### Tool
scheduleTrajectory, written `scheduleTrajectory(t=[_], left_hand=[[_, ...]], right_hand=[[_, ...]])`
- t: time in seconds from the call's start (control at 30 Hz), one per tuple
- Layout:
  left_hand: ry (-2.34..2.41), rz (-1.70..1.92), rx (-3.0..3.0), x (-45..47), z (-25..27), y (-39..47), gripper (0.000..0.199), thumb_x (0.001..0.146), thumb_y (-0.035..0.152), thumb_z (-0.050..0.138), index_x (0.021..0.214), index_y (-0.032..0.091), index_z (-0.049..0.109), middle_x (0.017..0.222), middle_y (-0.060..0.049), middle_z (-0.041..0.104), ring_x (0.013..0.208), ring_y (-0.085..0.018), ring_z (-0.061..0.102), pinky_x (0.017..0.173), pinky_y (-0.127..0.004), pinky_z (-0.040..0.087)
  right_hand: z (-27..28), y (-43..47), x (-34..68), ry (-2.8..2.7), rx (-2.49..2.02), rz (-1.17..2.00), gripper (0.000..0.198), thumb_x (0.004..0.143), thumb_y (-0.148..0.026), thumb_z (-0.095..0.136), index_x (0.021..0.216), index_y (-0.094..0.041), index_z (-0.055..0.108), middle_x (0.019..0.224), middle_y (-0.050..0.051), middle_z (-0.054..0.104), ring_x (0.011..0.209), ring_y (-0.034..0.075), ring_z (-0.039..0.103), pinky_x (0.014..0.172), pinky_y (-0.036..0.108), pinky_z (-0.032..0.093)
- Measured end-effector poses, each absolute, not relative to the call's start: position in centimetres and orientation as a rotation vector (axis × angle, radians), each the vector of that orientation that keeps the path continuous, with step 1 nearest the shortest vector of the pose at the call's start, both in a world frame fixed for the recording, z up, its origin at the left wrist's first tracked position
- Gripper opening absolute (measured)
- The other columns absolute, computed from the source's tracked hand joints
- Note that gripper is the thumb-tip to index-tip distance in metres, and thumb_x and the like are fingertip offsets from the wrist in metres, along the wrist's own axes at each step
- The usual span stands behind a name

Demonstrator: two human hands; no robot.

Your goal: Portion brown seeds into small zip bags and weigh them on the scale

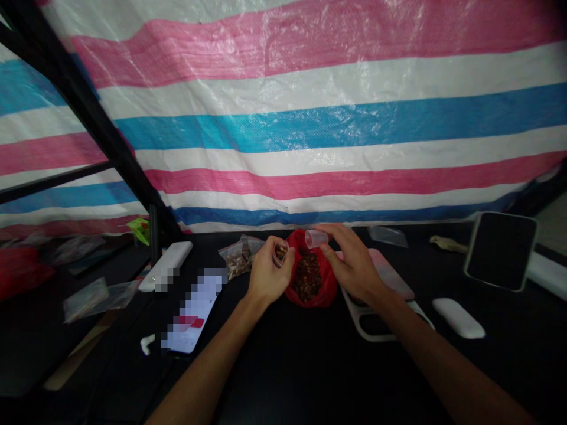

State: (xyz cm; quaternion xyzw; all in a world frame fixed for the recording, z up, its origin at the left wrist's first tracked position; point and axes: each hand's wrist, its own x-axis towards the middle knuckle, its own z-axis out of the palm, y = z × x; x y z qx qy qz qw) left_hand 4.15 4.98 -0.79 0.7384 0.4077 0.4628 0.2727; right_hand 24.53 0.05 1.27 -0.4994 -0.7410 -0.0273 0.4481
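My left hand [271, 271] is closed around the mouth of a small clear plastic bag [280, 254] with brown, nut-like pieces in it; the fingers hide most of the bag. In my right hand [352, 260] a small clear plastic cup [316, 238] is pinched, tilted with its mouth to the left. Both hands are above an open red plastic bag [328, 289] that holds many brown pieces [308, 274]. Left of my left hand lie clear zip bags [238, 258] of the same kind of pieces. A kitchen scale [392, 274] is under my right wrist.
A lit phone [195, 319], a white earbud [147, 344] and a white power bank [167, 265] lie on the left. A white oval case [458, 317] and a dark-screened device [501, 251] are on the right. Flat clear bags [387, 236] lie behind. A striped tarp [310, 130] hangs at the back.
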Motion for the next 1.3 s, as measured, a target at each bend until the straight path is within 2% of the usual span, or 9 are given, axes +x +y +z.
scheduleTrajectory(t=[0.1,0.27,0.4,0.5,0.63,0.87,1.03,1.2,1.3], left_hand=[[1.318,1.207,1.976,3.8,-0.2,5.0,0.018,0.097,0.038,0.055,0.089,0.024,0.049,0.07,0.004,0.055,0.063,-0.015,0.054,0.063,-0.027,0.037],[1.454,0.899,2.022,3.7,-0.9,5.2,0.029,0.086,0.044,0.069,0.091,0.024,0.049,0.082,-0.001,0.063,0.071,-0.019,0.06,0.064,-0.029,0.036],[1.303,0.8,1.974,4.0,-2.4,5.7,0.026,0.079,0.027,0.072,0.091,0.023,0.05,0.08,-0.001,0.063,0.072,-0.018,0.06,0.065,-0.028,0.038],[1.212,0.873,1.852,4.2,-2.9,6.2,0.02,0.078,0.015,0.067,0.089,0.022,0.051,0.076,0.002,0.061,0.069,-0.016,0.058,0.064,-0.026,0.039],[1.151,0.998,1.575,4.5,-2.6,6.5,0.021,0.074,0.011,0.064,0.086,0.021,0.051,0.072,0.005,0.058,0.063,-0.012,0.053,0.06,-0.023,0.039],[1.058,1.018,1.315,4.6,-1.9,6.2,0.018,0.068,0.016,0.065,0.078,0.02,0.051,0.066,0.007,0.052,0.059,-0.01,0.047,0.057,-0.022,0.036],[0.969,1.01,1.267,4.5,-1.9,6.1,0.017,0.067,0.018,0.064,0.077,0.02,0.05,0.07,0.007,0.05,0.062,-0.01,0.045,0.059,-0.022,0.036],[0.973,1.053,1.306,4.6,-2.2,6.4,0.018,0.071,0.021,0.066,0.079,0.021,0.05,0.071,0.006,0.048,0.065,-0.011,0.047,0.062,-0.023,0.037],[1.018,1.208,1.485,4.5,-2.5,6.9,0.018,0.077,0.023,0.066,0.081,0.021,0.049,0.073,0.005,0.048,0.068,-0.012,0.049,0.066,-0.024,0.04]], right_hand=[[1.1,0.2,24.8,-1.971,-1.405,-0.123,0.03,0.095,-0.019,0.057,0.124,-0.022,0.064,0.121,0.01,0.071,0.115,0.03,0.062,0.099,0.046,0.044],[0.3,0.0,24.3,-2.157,-1.653,-0.19,0.027,0.085,-0.015,0.064,0.11,-0.019,0.071,0.109,0.01,0.072,0.111,0.03,0.06,0.099,0.045,0.039],[-0.1,-0.1,24.0,-2.17,-1.752,-0.225,0.022,0.082,-0.018,0.067,0.104,-0.017,0.072,0.105,0.011,0.072,0.11,0.031,0.059,0.097,0.045,0.037],[-0.3,0.1,23.9,-2.137,-1.772,-0.162,0.019,0.084,-0.022,0.069,0.102,-0.019,0.072,0.106,0.01,0.074,0.109,0.03,0.059,0.097,0.045,0.034],[-0.7,0.3,23.7,-2.09,-1.747,0.011,0.018,0.085,-0.022,0.071,0.103,-0.022,0.073,0.106,0.006,0.076,0.109,0.027,0.061,0.097,0.044,0.032],[-1.2,0.0,23.2,-2.176,-1.663,0.004,0.028,0.085,-0.018,0.066,0.111,-0.022,0.072,0.111,0.007,0.075,0.112,0.029,0.058,0.097,0.046,0.03],[-1.2,-0.2,22.8,-2.179,-1.619,0.033,0.031,0.08,-0.012,0.065,0.108,-0.023,0.071,0.114,0.007,0.072,0.113,0.028,0.055,0.095,0.044,0.03],[-1.1,-0.2,22.5,-2.115,-1.621,0.18,0.031,0.077,-0.008,0.067,0.102,-0.025,0.072,0.105,0.004,0.074,0.11,0.027,0.057,0.095,0.043,0.03],[-1.3,0.1,22.7,-2.036,-1.643,0.253,0.034,0.077,-0.009,0.069,0.106,-0.026,0.073,0.107,0.004,0.074,0.108,0.026,0.059,0.097,0.043,0.031]])
